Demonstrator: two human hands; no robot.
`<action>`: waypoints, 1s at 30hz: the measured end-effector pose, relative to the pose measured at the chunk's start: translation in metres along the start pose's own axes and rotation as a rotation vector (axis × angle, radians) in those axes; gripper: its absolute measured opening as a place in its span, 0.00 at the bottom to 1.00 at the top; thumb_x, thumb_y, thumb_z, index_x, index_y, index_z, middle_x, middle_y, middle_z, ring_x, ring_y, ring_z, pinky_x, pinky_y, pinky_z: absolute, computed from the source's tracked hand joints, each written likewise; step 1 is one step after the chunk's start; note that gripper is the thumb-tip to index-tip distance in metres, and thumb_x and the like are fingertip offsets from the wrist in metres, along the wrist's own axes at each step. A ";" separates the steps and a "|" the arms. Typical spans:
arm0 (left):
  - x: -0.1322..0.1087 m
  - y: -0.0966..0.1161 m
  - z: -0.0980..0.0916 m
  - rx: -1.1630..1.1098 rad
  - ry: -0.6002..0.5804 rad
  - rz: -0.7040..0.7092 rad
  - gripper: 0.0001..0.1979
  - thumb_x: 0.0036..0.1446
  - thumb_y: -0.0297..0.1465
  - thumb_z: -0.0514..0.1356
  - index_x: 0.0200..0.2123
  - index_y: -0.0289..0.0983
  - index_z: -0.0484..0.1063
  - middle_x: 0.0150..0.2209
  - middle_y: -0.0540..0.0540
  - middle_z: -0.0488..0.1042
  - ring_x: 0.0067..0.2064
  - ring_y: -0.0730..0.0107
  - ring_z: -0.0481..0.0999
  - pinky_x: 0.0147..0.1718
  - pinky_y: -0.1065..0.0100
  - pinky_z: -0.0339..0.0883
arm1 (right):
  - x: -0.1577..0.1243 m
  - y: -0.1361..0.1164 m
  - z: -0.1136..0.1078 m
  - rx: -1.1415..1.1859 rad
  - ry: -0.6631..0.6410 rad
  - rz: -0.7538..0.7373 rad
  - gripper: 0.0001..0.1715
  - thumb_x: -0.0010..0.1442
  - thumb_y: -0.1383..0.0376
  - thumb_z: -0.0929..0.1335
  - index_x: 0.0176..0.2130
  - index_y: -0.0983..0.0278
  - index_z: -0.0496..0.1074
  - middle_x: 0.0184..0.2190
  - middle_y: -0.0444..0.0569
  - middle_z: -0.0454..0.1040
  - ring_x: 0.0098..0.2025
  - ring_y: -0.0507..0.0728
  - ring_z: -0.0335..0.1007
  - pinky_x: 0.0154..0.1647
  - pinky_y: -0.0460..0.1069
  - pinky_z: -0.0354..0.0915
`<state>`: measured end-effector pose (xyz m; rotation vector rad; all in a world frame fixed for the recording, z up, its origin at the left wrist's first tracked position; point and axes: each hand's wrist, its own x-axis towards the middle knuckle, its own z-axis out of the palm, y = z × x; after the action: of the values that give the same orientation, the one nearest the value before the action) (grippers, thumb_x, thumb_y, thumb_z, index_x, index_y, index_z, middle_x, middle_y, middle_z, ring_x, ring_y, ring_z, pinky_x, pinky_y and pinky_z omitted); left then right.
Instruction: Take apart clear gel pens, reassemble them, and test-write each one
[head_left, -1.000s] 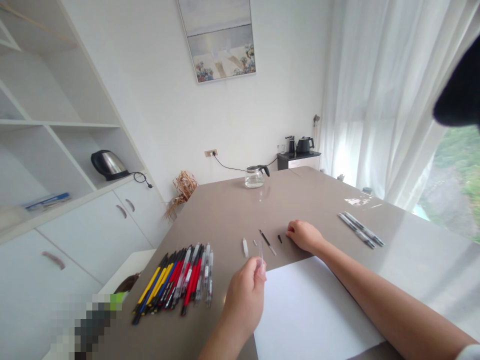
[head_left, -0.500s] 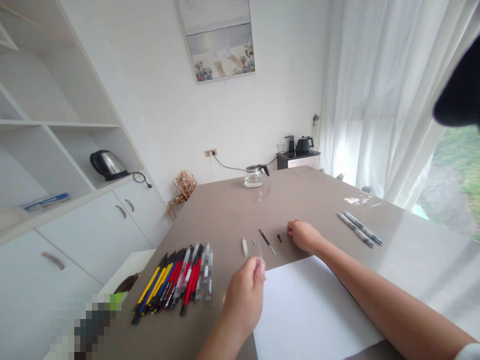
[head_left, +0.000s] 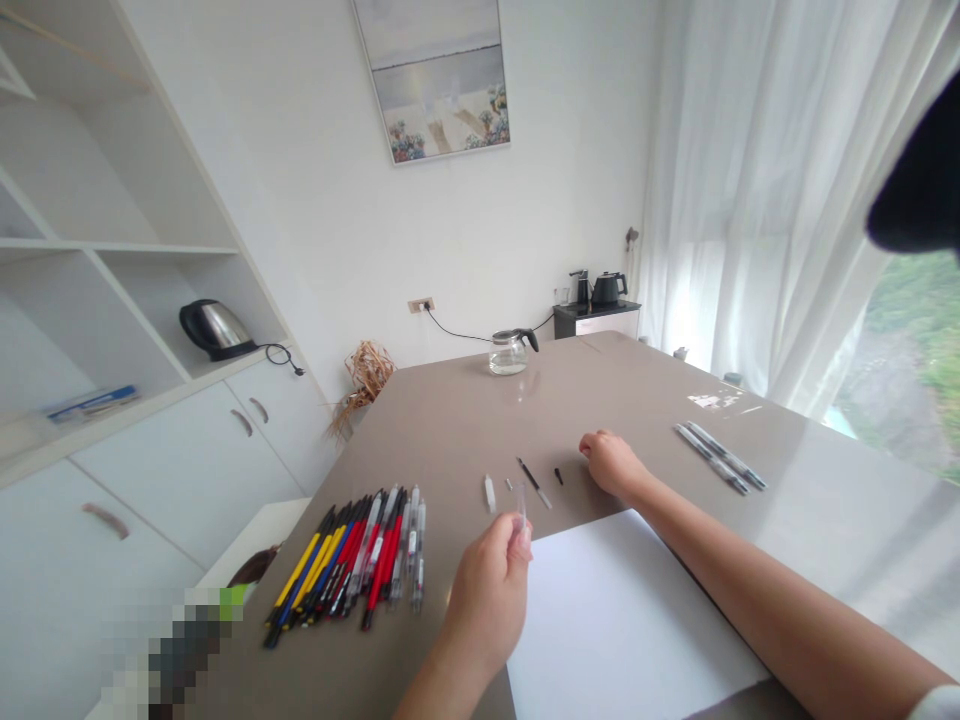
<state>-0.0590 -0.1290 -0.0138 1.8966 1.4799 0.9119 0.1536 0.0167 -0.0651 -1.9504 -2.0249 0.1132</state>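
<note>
My left hand (head_left: pixel 495 565) is closed round a clear pen barrel (head_left: pixel 521 498), held upright at the left edge of a white sheet of paper (head_left: pixel 615 610). Just beyond it lie a white translucent pen part (head_left: pixel 490 494), a tiny spring-like piece (head_left: pixel 509 485), an ink refill (head_left: pixel 534 483) with a dark end, and a small black tip (head_left: pixel 558 477). To the right of the black tip my right hand (head_left: pixel 613 466) rests near the table, fingers curled inward. What those fingers hold, if anything, is hidden.
A bundle of pens (head_left: pixel 352 560) in yellow, blue, red, black and clear lies at the left. Clear pens (head_left: pixel 720 457) lie side by side at the right. A glass pot (head_left: pixel 508 354) stands at the table's far edge.
My right hand has shifted slightly right and its fingers have lifted a little. My left hand and the pen barrel have hardly moved.
</note>
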 end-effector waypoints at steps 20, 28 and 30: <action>0.000 -0.003 0.002 -0.007 -0.009 0.005 0.14 0.56 0.38 0.42 0.33 0.39 0.63 0.28 0.50 0.68 0.30 0.71 0.67 0.29 0.71 0.58 | 0.002 0.002 0.003 0.069 0.001 -0.001 0.16 0.45 0.76 0.60 0.34 0.65 0.70 0.36 0.51 0.69 0.38 0.53 0.63 0.36 0.43 0.54; 0.000 -0.003 0.001 -0.022 -0.010 -0.005 0.15 0.56 0.38 0.42 0.33 0.39 0.64 0.28 0.49 0.69 0.31 0.71 0.67 0.30 0.71 0.58 | 0.001 0.004 0.003 0.081 -0.012 -0.013 0.13 0.47 0.74 0.61 0.33 0.65 0.70 0.35 0.51 0.70 0.38 0.53 0.64 0.35 0.43 0.54; 0.000 -0.004 0.001 -0.022 -0.009 0.000 0.15 0.56 0.38 0.42 0.33 0.39 0.64 0.28 0.49 0.68 0.31 0.71 0.67 0.30 0.71 0.58 | 0.001 0.004 0.003 0.083 -0.015 -0.008 0.11 0.48 0.71 0.62 0.33 0.65 0.69 0.34 0.51 0.70 0.36 0.53 0.64 0.34 0.43 0.54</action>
<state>-0.0601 -0.1279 -0.0174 1.8826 1.4592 0.9139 0.1565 0.0188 -0.0688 -1.8965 -2.0041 0.2081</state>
